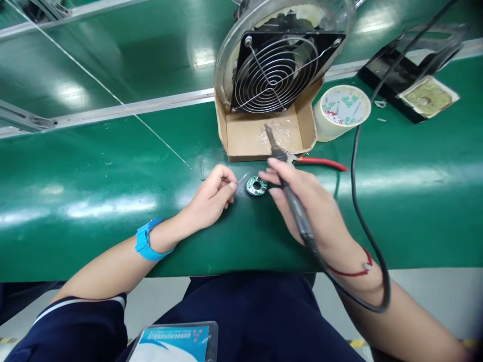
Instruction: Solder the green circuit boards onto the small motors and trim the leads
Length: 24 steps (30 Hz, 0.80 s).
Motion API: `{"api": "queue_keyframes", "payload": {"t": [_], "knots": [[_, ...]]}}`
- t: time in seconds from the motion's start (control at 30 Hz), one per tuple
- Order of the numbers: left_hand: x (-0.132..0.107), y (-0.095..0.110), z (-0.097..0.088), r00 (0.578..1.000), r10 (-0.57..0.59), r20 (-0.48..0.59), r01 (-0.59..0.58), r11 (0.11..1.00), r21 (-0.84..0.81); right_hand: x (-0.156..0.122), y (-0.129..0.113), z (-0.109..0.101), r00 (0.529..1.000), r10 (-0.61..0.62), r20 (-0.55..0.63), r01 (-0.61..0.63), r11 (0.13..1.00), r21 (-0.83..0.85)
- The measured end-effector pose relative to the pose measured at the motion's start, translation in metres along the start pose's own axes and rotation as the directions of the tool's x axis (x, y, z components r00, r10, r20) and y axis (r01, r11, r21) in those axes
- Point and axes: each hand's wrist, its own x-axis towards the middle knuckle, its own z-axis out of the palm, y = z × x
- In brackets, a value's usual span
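Note:
My right hand [305, 201] is wrapped round a soldering iron [296, 208], whose dark tip points up over the front of the cardboard box [247, 136]. Thumb and forefinger of my left hand [211, 196] are pinched on a thin solder wire [242, 178]; its short end sticks out to the right. Between my hands a small ring-shaped circuit board [256, 186] lies on the green mat, apart from the iron's tip. Red-handled cutters [322, 162] lie just beyond my right hand, their jaws partly hidden by it.
A fan with a wire guard [271, 83] stands in the box. To its right are a roll of tape [341, 113] and a black iron stand [407, 75] with a sponge [429, 97]. The iron's cable [356, 191] loops along the right. A thin pale line [124, 104] crosses the upper left.

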Motion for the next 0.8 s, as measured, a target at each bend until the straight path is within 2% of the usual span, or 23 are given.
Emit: {"api": "queue_keyframes", "payload": {"t": [0.07,0.13,0.23,0.3,0.4,0.57,0.8], "knots": [[0.000,0.003,-0.001,0.996,0.087,0.014,-0.088,0.990,0.107,-0.012,-0.002,-0.008,0.989,0.067,-0.131,-0.055,0.994,0.093],[0.000,0.007,-0.001,0.987,0.157,0.031,-0.160,0.966,0.206,-0.025,-0.002,-0.013,0.958,0.159,-0.238,-0.113,0.974,0.195],[0.000,0.009,0.000,0.979,0.199,0.049,-0.204,0.932,0.301,-0.041,-0.001,-0.016,0.909,0.305,-0.286,-0.194,0.913,0.358],[0.000,0.009,0.000,0.975,0.219,0.043,-0.221,0.913,0.343,-0.048,0.000,-0.015,0.890,0.353,-0.288,-0.213,0.881,0.423],[0.001,0.008,0.000,0.973,0.229,0.033,-0.225,0.899,0.375,-0.051,0.000,-0.012,0.885,0.365,-0.289,-0.212,0.869,0.448],[0.002,0.008,0.001,0.968,0.248,0.027,-0.238,0.884,0.403,-0.049,0.002,-0.008,0.883,0.325,-0.338,-0.175,0.897,0.406],[0.005,0.004,0.007,0.961,0.277,0.024,-0.263,0.877,0.403,-0.049,0.003,-0.011,0.910,0.230,-0.345,-0.123,0.944,0.305]]}}
